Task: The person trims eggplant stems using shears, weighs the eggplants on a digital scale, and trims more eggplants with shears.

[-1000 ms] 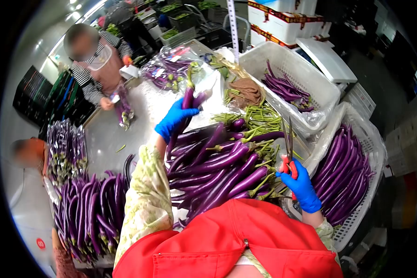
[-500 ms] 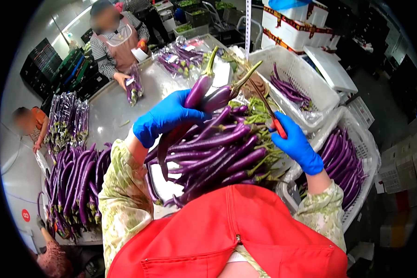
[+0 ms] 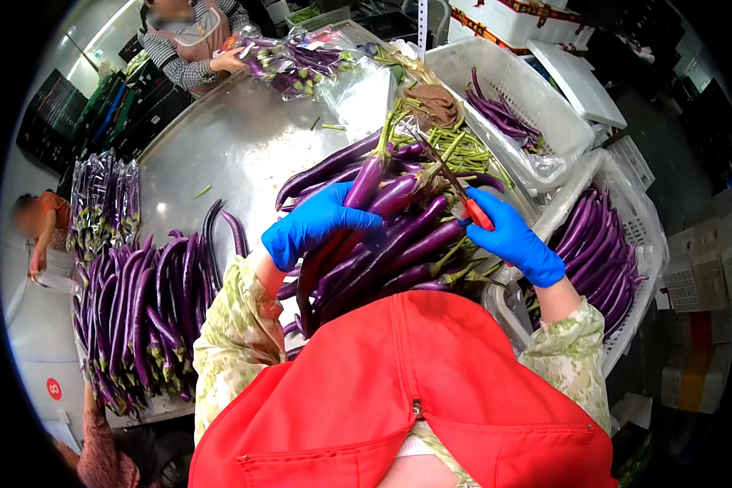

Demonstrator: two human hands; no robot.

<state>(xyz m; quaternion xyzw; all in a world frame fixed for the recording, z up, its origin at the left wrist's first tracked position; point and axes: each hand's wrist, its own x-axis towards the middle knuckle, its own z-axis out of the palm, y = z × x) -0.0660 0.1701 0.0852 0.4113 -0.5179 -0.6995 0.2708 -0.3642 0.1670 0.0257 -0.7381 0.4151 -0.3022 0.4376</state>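
In the middle of the frame, the left hand [image 3: 321, 228] in its blue glove has its grip curled tight around long purple eggplants [image 3: 372, 177]; to the right, the right hand [image 3: 514, 242] has its grip wrapped round red-handled scissors [image 3: 479, 214], blades near the green stems; a heap of eggplants [image 3: 435, 242] lies underneath on the worktop [image 3: 191, 159].

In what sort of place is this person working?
Probably a vegetable packing room: loose eggplants lie piled on a metal table, bagged eggplants lie on it too, and plastic baskets beside it hold more.
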